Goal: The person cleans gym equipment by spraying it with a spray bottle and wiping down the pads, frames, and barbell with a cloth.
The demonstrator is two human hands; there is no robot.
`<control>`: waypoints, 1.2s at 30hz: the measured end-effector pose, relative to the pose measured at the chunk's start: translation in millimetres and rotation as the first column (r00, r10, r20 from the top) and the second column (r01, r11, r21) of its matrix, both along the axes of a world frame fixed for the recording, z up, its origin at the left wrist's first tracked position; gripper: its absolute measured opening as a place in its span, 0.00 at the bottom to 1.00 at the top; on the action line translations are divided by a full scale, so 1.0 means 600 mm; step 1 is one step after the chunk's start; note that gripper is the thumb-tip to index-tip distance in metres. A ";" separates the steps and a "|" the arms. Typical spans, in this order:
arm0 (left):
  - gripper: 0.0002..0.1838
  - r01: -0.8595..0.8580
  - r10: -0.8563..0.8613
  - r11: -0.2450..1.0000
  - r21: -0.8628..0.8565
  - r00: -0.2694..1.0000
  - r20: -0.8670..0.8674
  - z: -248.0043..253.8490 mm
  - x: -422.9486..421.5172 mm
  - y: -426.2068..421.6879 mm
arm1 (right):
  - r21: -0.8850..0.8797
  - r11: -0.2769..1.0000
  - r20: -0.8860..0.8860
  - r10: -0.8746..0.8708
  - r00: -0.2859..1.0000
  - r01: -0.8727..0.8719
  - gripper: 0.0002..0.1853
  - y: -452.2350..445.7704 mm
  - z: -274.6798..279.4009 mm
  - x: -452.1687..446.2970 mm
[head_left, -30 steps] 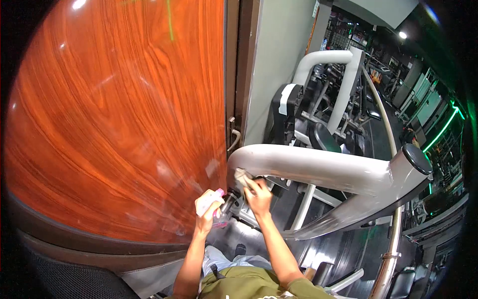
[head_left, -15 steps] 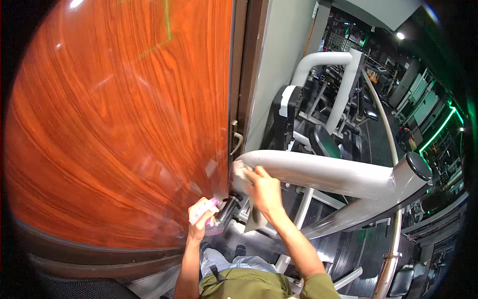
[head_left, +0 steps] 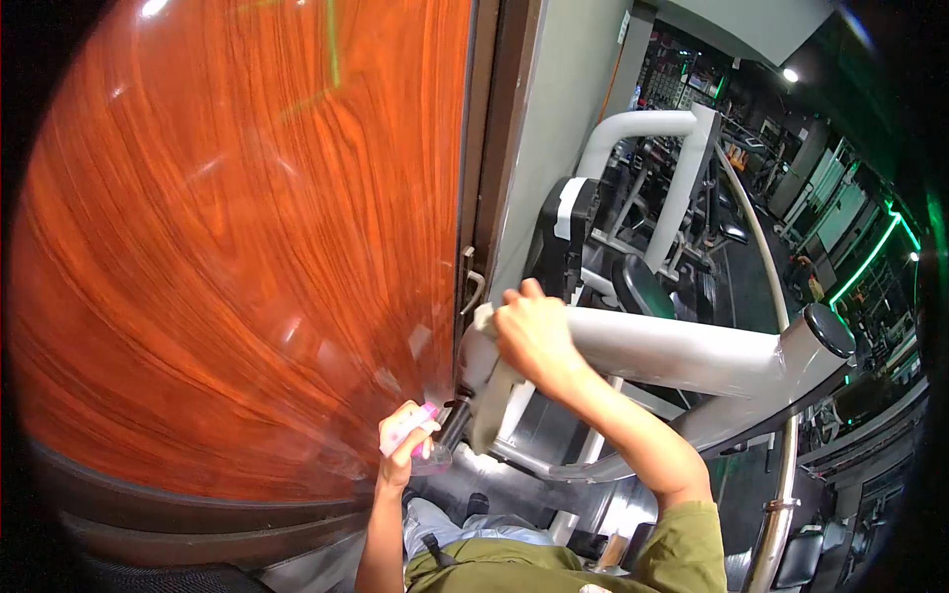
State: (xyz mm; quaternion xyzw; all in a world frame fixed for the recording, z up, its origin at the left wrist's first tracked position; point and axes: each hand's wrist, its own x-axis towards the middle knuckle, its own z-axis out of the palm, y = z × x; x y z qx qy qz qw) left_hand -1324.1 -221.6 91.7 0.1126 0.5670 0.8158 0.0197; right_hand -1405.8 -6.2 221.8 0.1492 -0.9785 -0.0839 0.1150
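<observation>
- Nearest me is my olive shirt, with the pale trousers below it and a dark shoe on the dark floor.
- My left grip is closed around the spray bottle, which has a pink and white top and a see-through body; I have it beside the glossy wood-grain panel.
- My right grip is curled over the cloth, at the bend of the thick pale tube. The cloth hangs down below my fingers; how tightly they pinch it, I cannot tell.
- That tube runs off to my right, to a post with a round black cap.
- Beyond my right grip is a curved handle, beside the panel's edge.
- Further off stand another pale frame and a black pad.
- Farthest, a green light strip glows among more gym equipment.
</observation>
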 end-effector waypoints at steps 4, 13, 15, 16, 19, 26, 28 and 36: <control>0.08 -0.009 0.008 0.999 0.042 0.999 0.033 0.011 0.003 -0.006 | 0.336 0.933 0.034 0.121 0.992 -0.125 0.06 -0.072 -0.111 -0.047; 0.08 0.003 -0.002 1.000 -0.023 1.000 0.030 0.001 0.001 -0.020 | 0.055 0.992 0.090 -0.119 0.989 0.115 0.11 0.027 0.087 -0.014; 0.08 0.011 -0.011 1.000 -0.010 1.000 0.026 0.001 0.000 -0.014 | -0.022 0.986 0.169 -0.161 0.972 0.167 0.12 0.041 0.085 -0.018; 0.08 0.020 -0.020 1.000 0.000 1.000 0.022 0.001 0.001 -0.009 | -0.072 0.991 0.072 -0.105 0.992 0.110 0.13 0.040 0.062 -0.023; 0.08 0.049 -0.048 0.998 -0.037 0.998 0.039 -0.003 -0.001 0.000 | -0.027 0.998 0.068 -0.052 0.996 0.054 0.15 0.000 0.015 -0.040; 0.08 0.018 -0.019 1.000 0.021 1.000 0.020 0.026 -0.004 0.023 | 0.053 0.999 -0.032 0.000 0.999 0.001 0.16 0.013 -0.001 -0.007; 0.08 0.020 -0.020 1.000 -0.007 1.000 0.004 0.032 -0.007 0.028 | -0.001 0.999 -0.146 -0.031 0.989 0.032 0.16 0.040 0.045 0.046; 0.07 0.027 -0.032 0.997 -0.072 0.997 -0.074 0.074 -0.018 0.081 | -0.211 0.975 -0.332 -0.004 0.943 -0.070 0.21 0.142 0.059 0.178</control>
